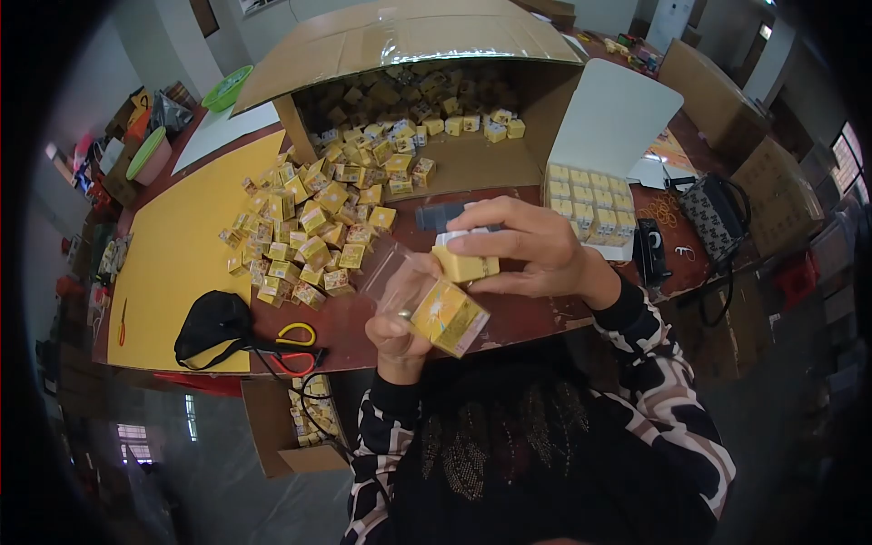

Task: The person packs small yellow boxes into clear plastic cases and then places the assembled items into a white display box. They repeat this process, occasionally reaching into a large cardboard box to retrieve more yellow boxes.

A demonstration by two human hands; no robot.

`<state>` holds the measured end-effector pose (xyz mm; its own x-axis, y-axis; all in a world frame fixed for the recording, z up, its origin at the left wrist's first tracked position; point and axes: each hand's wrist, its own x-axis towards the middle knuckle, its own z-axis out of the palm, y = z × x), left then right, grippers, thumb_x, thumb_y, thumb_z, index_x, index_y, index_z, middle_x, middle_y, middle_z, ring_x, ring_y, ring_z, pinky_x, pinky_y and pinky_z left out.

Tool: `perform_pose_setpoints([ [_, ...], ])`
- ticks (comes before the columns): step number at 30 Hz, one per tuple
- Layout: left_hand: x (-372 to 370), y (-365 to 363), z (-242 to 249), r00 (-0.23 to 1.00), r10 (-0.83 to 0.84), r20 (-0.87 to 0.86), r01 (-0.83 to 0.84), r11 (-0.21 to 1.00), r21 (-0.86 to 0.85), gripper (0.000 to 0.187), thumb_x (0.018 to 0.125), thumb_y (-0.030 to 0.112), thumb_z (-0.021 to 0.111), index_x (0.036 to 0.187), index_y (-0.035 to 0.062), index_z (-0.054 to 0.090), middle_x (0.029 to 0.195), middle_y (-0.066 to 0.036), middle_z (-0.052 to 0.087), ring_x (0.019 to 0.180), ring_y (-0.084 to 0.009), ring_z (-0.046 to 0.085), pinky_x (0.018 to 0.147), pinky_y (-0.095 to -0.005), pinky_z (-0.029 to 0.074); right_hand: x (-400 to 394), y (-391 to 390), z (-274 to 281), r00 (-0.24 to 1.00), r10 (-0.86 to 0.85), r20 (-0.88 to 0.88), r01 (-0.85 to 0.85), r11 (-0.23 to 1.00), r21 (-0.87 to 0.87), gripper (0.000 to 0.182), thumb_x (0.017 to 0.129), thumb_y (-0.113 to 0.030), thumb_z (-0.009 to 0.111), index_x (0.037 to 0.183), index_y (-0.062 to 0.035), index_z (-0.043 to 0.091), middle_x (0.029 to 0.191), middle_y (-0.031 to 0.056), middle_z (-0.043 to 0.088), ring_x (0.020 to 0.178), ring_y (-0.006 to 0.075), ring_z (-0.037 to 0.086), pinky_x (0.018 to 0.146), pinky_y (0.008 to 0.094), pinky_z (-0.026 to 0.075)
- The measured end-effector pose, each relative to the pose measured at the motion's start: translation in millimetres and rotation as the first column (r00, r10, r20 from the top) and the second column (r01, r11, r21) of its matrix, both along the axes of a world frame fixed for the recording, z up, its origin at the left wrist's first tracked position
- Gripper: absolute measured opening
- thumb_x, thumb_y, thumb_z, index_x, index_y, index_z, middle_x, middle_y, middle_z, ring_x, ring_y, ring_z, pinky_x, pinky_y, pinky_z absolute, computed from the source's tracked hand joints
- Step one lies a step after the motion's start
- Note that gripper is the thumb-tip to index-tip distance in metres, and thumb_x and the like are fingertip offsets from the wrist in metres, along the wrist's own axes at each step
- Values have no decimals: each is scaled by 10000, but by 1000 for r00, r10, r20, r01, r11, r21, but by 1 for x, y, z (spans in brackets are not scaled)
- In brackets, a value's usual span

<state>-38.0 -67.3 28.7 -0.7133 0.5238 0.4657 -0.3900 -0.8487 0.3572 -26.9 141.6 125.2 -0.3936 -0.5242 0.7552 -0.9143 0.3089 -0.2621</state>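
Observation:
My left hand [400,334] is closed on a small yellow printed box [450,318], its printed side tilted up. A piece of clear plastic film [392,274] stands out above that hand; where it ends is hard to see. My right hand [536,247] grips a plainer pale yellow box [466,264] from above, close against the printed one. Just behind my right fingers lies a dark grey object [438,218], partly hidden. A heap of similar small yellow boxes [309,227] spreads over the red table to the left of my hands.
Behind the heap, a large cardboard carton [409,36] lies open with many yellow boxes inside. At right, a white box [613,109] holds rows of them. Scissors [295,350], a black pouch [213,327] and a black bag [716,211] lie around. Below stands another carton [268,427].

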Motion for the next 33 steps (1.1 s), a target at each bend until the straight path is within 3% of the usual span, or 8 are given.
perform_pose_setpoints([
  [5,-4,-7,16,980,199,2,-195,958,-210,590,782,149,727,1296,-53,521,1376,-205,512,1253,-318,546,1063,-425,448,2,20,2,971,-84,223,154,934,-322,539,724,-24,829,1214,1,607,1192,172,633,1101,260,624,950,362,498],
  [7,-5,-13,4,944,288,-162,-328,749,-576,547,817,49,715,1314,-56,509,1309,-166,571,1186,-277,598,1006,-389,496,5,15,5,967,-72,243,158,922,-355,524,732,-52,832,1208,-14,616,1180,152,641,1083,248,628,927,354,505],
  [10,10,-4,9,952,249,-180,-303,658,-690,548,830,-39,710,1330,-69,487,1264,-146,604,1135,-243,625,970,-359,519,10,3,10,958,-53,280,173,890,-423,495,748,-106,838,1196,-43,635,1154,113,656,1046,225,636,880,339,519],
  [13,16,3,7,928,257,-270,-372,661,-652,578,832,-67,709,1353,-77,457,1265,-157,597,1159,-236,610,977,-352,514,7,-5,11,962,-255,100,265,959,-100,501,708,-113,859,1150,-38,636,1072,92,689,1045,250,638,903,343,507],
  [20,27,8,11,895,342,-287,-446,655,-610,656,836,-53,714,1406,-69,391,1297,-162,566,1170,-245,602,977,-353,517,3,5,-5,947,-225,230,204,972,113,500,715,-199,858,1148,-72,644,1102,83,672,1063,258,606,916,364,484],
  [26,36,17,13,794,516,-321,-607,648,-460,733,863,-45,688,1484,11,305,1303,-152,540,1148,-241,614,945,-333,535,22,3,-40,867,-136,479,256,947,-195,620,774,-247,834,1305,-95,553,1291,85,556,1103,232,594,932,381,504],
  [28,39,16,13,829,482,-283,-549,607,-575,702,848,25,723,1458,13,375,1331,-145,542,1199,-230,558,997,-335,466,32,-4,-58,641,192,743,211,887,-411,665,809,-249,817,1369,-82,500,1298,89,538,1147,208,575,966,377,507],
  [33,33,16,-1,797,368,-479,-593,627,-505,568,884,-54,657,1394,15,417,1405,-173,437,1226,-247,554,985,-353,516,35,0,-85,714,223,664,170,865,-473,523,866,-147,707,1318,10,498,1349,164,487,1146,208,571,970,352,493],
])
